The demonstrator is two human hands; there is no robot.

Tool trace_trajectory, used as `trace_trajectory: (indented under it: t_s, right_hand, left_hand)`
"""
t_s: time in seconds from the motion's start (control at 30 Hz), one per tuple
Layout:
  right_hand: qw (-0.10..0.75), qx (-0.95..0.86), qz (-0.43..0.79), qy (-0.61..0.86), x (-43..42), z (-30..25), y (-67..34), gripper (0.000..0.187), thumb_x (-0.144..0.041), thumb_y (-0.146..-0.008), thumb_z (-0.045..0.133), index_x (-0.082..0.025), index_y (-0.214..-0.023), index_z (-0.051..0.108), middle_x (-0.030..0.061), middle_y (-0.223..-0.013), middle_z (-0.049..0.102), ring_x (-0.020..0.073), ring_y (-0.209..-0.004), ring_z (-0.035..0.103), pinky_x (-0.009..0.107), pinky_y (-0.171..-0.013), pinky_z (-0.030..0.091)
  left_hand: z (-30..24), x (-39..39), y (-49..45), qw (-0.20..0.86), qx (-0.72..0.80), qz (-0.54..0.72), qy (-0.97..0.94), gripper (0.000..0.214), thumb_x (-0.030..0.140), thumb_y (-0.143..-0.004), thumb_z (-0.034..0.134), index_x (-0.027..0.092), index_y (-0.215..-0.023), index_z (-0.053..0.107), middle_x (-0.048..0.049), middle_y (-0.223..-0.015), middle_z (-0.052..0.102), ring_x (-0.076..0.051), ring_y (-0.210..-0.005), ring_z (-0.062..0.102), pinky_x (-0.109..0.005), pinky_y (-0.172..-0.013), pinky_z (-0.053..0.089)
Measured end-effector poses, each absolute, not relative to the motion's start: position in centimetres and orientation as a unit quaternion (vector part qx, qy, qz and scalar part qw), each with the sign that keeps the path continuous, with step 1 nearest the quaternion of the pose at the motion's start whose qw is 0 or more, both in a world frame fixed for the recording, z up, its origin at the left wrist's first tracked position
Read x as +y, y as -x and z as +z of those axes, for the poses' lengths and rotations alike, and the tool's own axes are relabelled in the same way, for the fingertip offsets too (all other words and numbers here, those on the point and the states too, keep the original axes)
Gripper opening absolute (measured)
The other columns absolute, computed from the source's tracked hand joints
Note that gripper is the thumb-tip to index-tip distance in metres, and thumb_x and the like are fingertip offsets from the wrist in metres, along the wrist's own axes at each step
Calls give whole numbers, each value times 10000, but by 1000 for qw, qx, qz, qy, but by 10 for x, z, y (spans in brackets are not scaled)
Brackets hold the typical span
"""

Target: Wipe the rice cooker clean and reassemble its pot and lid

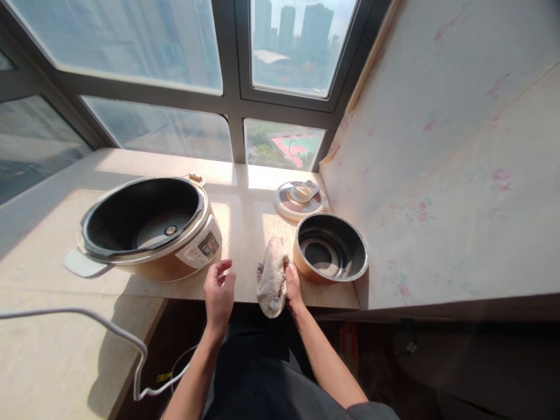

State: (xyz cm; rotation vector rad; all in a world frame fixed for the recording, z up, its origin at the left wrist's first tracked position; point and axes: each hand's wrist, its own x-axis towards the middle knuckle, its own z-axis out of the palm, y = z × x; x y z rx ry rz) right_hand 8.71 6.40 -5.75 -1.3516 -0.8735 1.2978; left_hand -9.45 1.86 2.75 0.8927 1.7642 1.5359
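Gripping a pale cloth (pixel 272 276) at the front edge of the table (pixel 245 216), your right hand (pixel 292 286) is closed on its right side, just left of the loose inner pot (pixel 330 247), which sits upright and appears empty. Your left hand (pixel 219 290) hovers beside the cloth, fingers loosely curled, holding nothing. You seem to be at the wiping stage; a next move would call for lifting the cloth clear of the edge (part of it hangs over). The cooker base (pixel 146 227) stands open to the left, its lid (pixel 301 199) flat behind the pot, a white cord (pixel 109 329) trailing off the lower table. The wall (pixel 437 175) crowds the pot's right side.
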Motion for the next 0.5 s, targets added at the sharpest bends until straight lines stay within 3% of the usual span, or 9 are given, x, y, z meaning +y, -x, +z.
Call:
trace_trajectory:
  t_s: [0.2, 0.33, 0.4, 0.5]
  right_hand:
    - [509, -328, 577, 548, 61, -54, -89, 666, -731, -757, 696, -198, -1157, 695, 67, -1010, 766, 244, -926, 699, 344, -859, 553]
    - [490, -360, 571, 551, 53, -52, -99, 640, -746, -781, 677, -213, -1133, 722, 68, -979, 776, 267, -934, 709, 365, -861, 561]
    - [495, -367, 551, 563, 50, -53, -105, 643, -767, -766, 680, -218, -1094, 742, 80, -1025, 785, 286, -999, 707, 382, -901, 557]
    - [500, -353, 526, 591, 49, -55, -109, 675, -800, -710, 701, -218, -1048, 762, 94, -1069, 791, 304, -1042, 704, 398, -910, 556]
  left_hand:
    - [21, 18, 75, 389, 643, 549, -366, 299, 390, -760, 685, 250, -1024, 666, -124, -1123, 725, -305, -1092, 710, -445, -873, 585]
    - [38, 21, 69, 362, 619, 583, -382, 371, 366, -807, 682, 253, -1155, 621, -148, -1239, 682, -300, -1185, 681, -437, -919, 591]
    - [51, 19, 78, 286, 627, 615, -382, 390, 357, -860, 649, 251, -1229, 578, -157, -1299, 649, -294, -1229, 662, -448, -981, 579]
    - [69, 12, 111, 46, 670, 645, -366, 329, 337, -899, 605, 233, -1208, 560, -142, -1285, 623, -308, -1285, 621, -518, -1113, 503]
